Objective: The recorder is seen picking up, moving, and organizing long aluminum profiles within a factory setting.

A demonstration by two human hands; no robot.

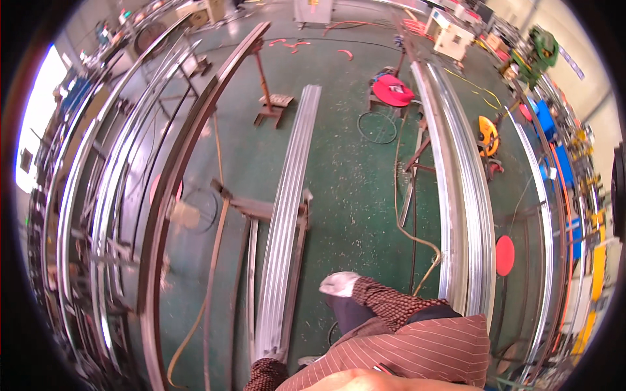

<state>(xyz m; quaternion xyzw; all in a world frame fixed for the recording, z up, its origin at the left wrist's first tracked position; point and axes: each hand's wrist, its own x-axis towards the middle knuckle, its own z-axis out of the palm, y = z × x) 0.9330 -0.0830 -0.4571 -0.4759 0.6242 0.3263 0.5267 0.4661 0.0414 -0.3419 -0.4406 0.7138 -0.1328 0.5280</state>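
Note:
My right hand (339,283), in a whitish glove, is in front of my body, its forearm in a brown patterned sleeve crossing from the right. Its fingers are too blurred to show whether they are open or closed, and I see nothing sticking out of it. Left of it lies a long ribbed silver metal profile (289,189), stretching away from me across a brown metal stand (251,207). At the profile's near end my left sleeve (267,373) shows. The left hand there can hardly be told from the metal, so its grip is unclear.
A rusty beam (171,179) runs along the left, with racks of long metal bars (98,228) beyond it. More silver profiles (471,215) lie on the right. A tan hose (215,287) trails across the green floor (352,215). A red round-topped object (392,90) stands farther off.

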